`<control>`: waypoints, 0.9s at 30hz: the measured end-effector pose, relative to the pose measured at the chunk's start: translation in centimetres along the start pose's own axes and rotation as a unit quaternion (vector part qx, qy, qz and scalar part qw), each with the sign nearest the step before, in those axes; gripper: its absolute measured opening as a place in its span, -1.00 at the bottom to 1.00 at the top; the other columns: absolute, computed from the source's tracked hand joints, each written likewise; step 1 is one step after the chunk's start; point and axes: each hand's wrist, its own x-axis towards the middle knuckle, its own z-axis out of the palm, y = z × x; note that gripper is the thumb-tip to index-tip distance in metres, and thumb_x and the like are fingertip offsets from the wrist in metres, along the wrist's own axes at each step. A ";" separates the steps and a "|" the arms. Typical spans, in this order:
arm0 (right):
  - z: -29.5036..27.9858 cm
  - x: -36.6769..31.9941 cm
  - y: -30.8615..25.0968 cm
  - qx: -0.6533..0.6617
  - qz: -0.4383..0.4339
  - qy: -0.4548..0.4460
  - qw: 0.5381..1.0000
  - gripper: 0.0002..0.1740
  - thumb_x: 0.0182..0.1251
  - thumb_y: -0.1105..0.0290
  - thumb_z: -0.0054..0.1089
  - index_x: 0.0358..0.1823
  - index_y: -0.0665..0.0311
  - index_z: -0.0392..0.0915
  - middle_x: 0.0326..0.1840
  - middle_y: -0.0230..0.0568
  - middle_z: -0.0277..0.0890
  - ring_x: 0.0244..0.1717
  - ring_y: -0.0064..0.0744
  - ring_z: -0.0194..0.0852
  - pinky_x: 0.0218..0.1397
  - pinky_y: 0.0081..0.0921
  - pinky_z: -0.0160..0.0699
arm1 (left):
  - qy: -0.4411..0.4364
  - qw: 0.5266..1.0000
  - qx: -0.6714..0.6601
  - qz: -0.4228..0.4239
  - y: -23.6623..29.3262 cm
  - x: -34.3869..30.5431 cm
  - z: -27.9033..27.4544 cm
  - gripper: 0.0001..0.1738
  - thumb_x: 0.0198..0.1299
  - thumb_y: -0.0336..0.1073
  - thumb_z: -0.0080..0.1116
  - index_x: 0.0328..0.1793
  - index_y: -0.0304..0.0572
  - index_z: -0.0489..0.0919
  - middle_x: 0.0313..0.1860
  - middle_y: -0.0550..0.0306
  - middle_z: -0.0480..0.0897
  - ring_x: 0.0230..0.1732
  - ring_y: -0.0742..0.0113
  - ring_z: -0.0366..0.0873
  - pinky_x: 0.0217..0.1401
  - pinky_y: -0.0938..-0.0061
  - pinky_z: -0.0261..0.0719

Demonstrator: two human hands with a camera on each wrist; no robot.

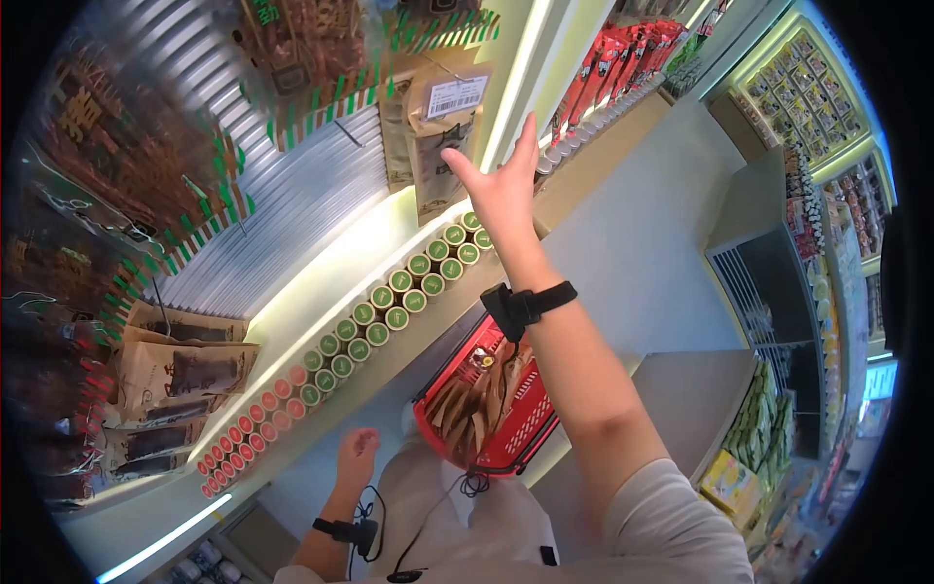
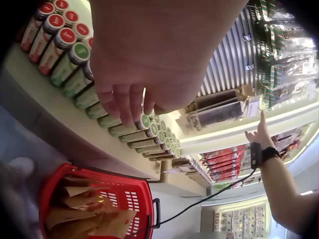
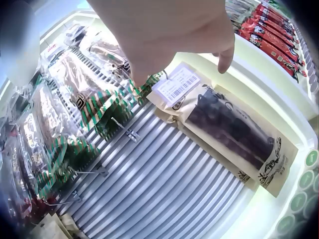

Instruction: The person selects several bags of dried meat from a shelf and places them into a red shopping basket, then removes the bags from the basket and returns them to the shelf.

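My right hand (image 1: 508,200) reaches up to the shelf with thumb and fingers spread, holding nothing. Nearest to it hangs a kraft paper bag (image 1: 445,161) of dark dried food with a window. In the right wrist view, the hand (image 3: 179,37) is close over the top of this bag (image 3: 232,132), beside its white barcode label (image 3: 178,88). My left hand (image 1: 358,450) hangs low in front of the shelf. Its fingers are loosely bent and bare in the left wrist view, where the hand (image 2: 144,74) overlaps the rows of capped tubes (image 2: 75,64).
A red shopping basket (image 1: 533,391) containing several kraft bags is below my right forearm. Green-capped tubes (image 1: 397,318) and red-capped ones line the shelf edge. Clear packs with striped edges (image 1: 175,195) hang from hooks at left. Red packets (image 1: 623,63) stand further along.
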 end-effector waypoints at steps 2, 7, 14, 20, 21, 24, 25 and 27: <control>2.1 2.5 -0.1 -0.038 -0.065 0.031 0.997 0.35 -0.18 0.03 0.54 0.43 0.56 -0.26 0.43 0.32 -0.12 0.46 0.14 -0.11 0.48 -0.21 -0.03 | 0.003 0.998 -0.012 -0.065 -4.5 -2.0 -1.5 -0.81 0.25 -0.39 0.06 -0.05 -0.28 0.53 -0.22 0.08 0.65 -0.22 0.36 0.63 -0.21 0.54 0.52; 5.8 5.2 -0.8 -0.030 -0.080 0.007 0.996 0.41 -0.20 -0.03 0.53 0.43 0.57 -0.31 0.44 0.33 -0.15 0.47 0.14 -0.15 0.49 -0.22 -0.04 | 0.037 0.983 -0.038 -0.174 -8.4 -3.7 -4.4 -0.79 0.27 -0.35 0.02 -0.03 -0.25 0.54 -0.23 0.10 0.66 -0.22 0.34 0.62 -0.27 0.52 0.51; 6.3 5.7 -0.8 -0.074 -0.098 -0.001 0.992 0.37 -0.20 -0.01 0.54 0.43 0.58 -0.24 0.34 0.31 0.01 0.38 0.12 0.01 0.42 -0.22 0.09 | 0.061 0.979 -0.076 -0.181 -9.8 -3.3 -4.2 -0.78 0.26 -0.32 0.01 -0.03 -0.23 0.54 -0.22 0.10 0.66 -0.23 0.35 0.62 -0.26 0.51 0.50; 5.4 5.5 -0.3 -0.072 -0.108 0.017 0.991 0.36 -0.23 0.00 0.56 0.43 0.52 -0.20 0.32 0.29 0.01 0.36 0.13 0.03 0.39 -0.17 0.11 | 0.045 0.976 -0.101 -0.187 -9.6 -3.4 -3.2 -0.77 0.27 -0.29 0.01 -0.02 -0.19 0.55 -0.20 0.10 0.65 -0.22 0.34 0.61 -0.21 0.49 0.49; 5.0 5.3 0.2 -0.059 -0.119 0.020 0.991 0.36 -0.23 0.00 0.57 0.43 0.51 -0.20 0.32 0.28 0.00 0.36 0.13 0.02 0.38 -0.16 0.11 | 0.039 0.975 -0.106 -0.192 -9.6 -3.6 -3.0 -0.77 0.27 -0.29 0.02 -0.02 -0.19 0.55 -0.20 0.10 0.65 -0.21 0.34 0.61 -0.21 0.49 0.49; 3.7 5.3 0.4 -0.056 -0.154 0.013 0.986 0.35 -0.22 0.01 0.56 0.43 0.49 -0.20 0.32 0.24 -0.01 0.37 0.11 -0.01 0.39 -0.18 0.09 | 0.033 0.975 -0.102 -0.196 -9.2 -3.8 -2.7 -0.78 0.26 -0.31 0.04 -0.04 -0.22 0.55 -0.21 0.11 0.67 -0.23 0.37 0.61 -0.27 0.55 0.48; 3.4 5.3 0.2 -0.053 -0.155 0.014 0.986 0.34 -0.21 0.01 0.56 0.43 0.48 -0.20 0.31 0.21 0.01 0.38 0.10 -0.03 0.40 -0.19 0.08 | 0.032 0.975 -0.100 -0.198 -9.2 -3.9 -2.7 -0.78 0.26 -0.31 0.04 -0.04 -0.22 0.55 -0.21 0.11 0.67 -0.23 0.37 0.61 -0.27 0.55 0.48; 2.7 5.4 -0.4 -0.047 -0.147 0.021 0.988 0.34 -0.21 0.00 0.56 0.44 0.47 -0.20 0.31 0.21 0.01 0.39 0.10 -0.03 0.41 -0.18 0.07 | 0.029 0.971 -0.102 -0.213 -9.3 -4.0 -2.5 -0.79 0.26 -0.30 0.06 -0.04 -0.20 0.55 -0.21 0.11 0.67 -0.23 0.38 0.61 -0.25 0.53 0.49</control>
